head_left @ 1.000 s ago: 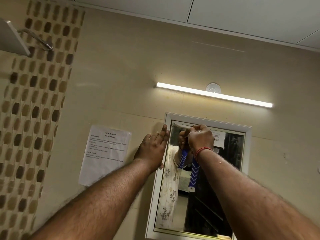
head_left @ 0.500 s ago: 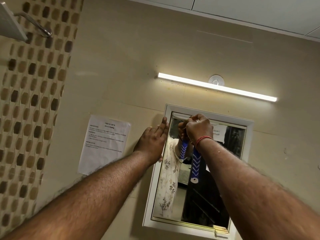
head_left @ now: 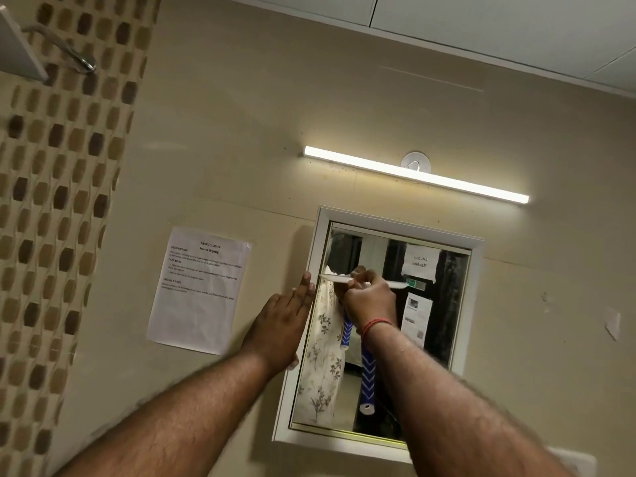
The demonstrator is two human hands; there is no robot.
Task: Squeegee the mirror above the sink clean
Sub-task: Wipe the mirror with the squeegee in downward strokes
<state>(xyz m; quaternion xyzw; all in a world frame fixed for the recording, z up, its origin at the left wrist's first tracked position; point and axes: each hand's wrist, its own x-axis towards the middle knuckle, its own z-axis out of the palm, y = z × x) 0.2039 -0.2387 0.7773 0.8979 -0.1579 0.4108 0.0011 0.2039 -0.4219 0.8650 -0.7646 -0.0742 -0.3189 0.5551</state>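
A white-framed mirror (head_left: 447,304) hangs on the beige wall. My right hand (head_left: 370,299) grips a squeegee (head_left: 367,376) with a blue and white handle that hangs down below my wrist. Its white blade (head_left: 335,277) lies across the glass in the upper left part of the mirror. My left hand (head_left: 280,330) lies flat, fingers extended, against the mirror's left frame edge and the wall beside it. The glass reflects the hand, the handle and a floral cloth.
A printed task sheet (head_left: 198,290) is taped to the wall left of the mirror. A lit tube light (head_left: 416,173) runs above it. A shower head (head_left: 19,46) and mosaic tile strip (head_left: 51,235) are at far left. A white switch plate (head_left: 568,459) peeks out below right.
My right hand has pulled the squeegee down from the mirror's top edge; the white blade now shows across the glass. My left hand stays on the frame.
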